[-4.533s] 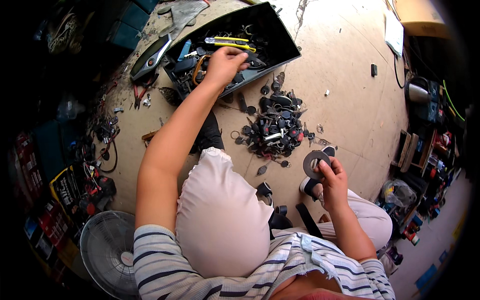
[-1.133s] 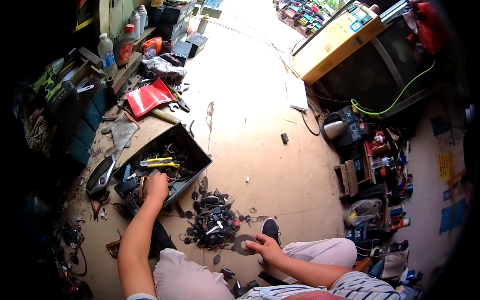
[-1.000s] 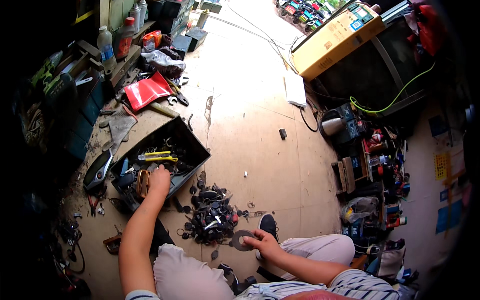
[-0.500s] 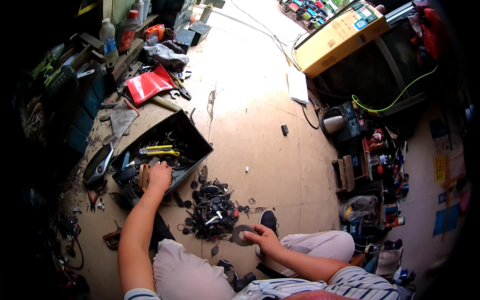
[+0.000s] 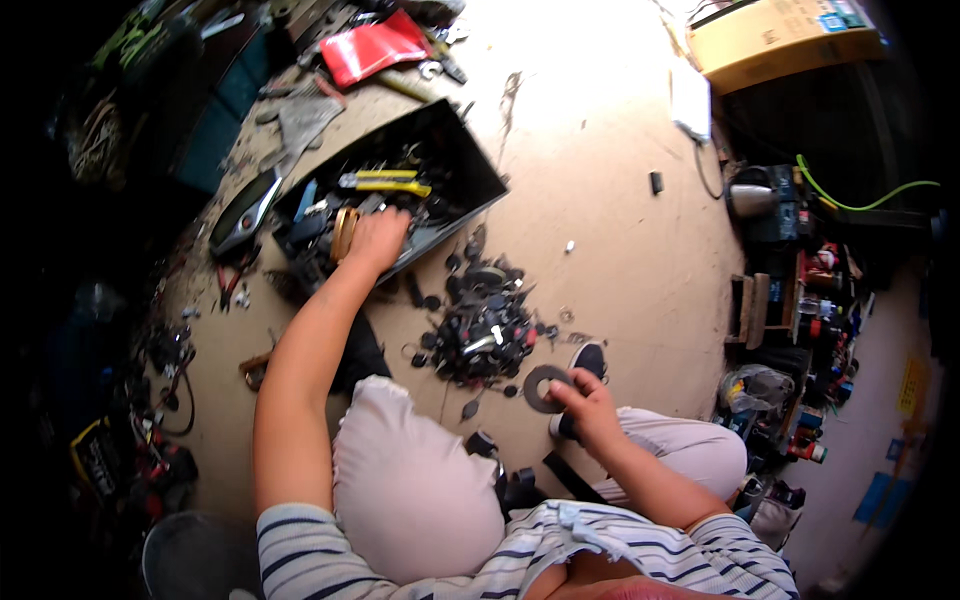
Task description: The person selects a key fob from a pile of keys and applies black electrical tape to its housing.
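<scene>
My left hand reaches down into a black open box full of small dark parts; its fingertips are hidden among them. Close beside that hand stands a brown-gold ring-shaped piece, and I cannot tell whether the hand touches it. A yellow utility knife lies in the box just beyond. Between thumb and fingers, my right hand grips a dark flat ring with a round hole, held above the floor near my shoe. Left of it is a pile of black keys and key fobs.
Left of the box lie a grey work glove, a dark tool with a silver edge and red-handled pliers. A red packet is farther back. Along the right stand cluttered shelves, a metal kettle and a yellow carton.
The whole view has shifted, so the scene sits higher and farther right. My left hand remains in the box; my right hand still holds the flat ring.
</scene>
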Motion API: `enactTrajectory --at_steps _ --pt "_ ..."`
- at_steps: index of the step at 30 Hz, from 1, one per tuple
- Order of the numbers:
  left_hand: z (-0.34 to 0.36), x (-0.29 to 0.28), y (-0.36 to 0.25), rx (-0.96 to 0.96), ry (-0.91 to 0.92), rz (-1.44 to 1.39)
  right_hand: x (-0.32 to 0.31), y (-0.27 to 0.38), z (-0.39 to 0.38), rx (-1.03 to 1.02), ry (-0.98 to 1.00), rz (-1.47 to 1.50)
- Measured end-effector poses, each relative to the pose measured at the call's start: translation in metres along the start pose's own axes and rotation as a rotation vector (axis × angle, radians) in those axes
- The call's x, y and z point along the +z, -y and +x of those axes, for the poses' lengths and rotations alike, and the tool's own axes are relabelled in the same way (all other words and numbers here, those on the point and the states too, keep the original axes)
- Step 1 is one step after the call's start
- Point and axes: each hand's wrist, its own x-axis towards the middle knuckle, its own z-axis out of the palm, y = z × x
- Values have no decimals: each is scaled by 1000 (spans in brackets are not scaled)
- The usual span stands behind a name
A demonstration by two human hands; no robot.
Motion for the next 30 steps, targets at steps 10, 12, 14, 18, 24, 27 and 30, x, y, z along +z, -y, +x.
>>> enactTrajectory --at_steps 10,12,14,18,24,27,30 --pt "-11 -100 -87 -542 275 -1843 -4 16 4 -63 -36 78" --pt "-21 -97 -105 -502 460 -1857 -5 21 7 -89 -35 75" --pt "-30 -89 -124 -466 625 -1773 -8 25 9 -96 -48 122" --pt "-46 -85 -153 -237 891 -1539 -14 34 9 -129 -51 189" --pt "-64 -76 -165 -166 1077 -1457 -14 28 12 -89 -72 137" --pt "-64 -69 -162 -246 1057 -1495 -18 24 14 -61 -111 147" --pt "-63 -68 -158 -369 1029 -1503 -22 24 14 -41 -151 125"
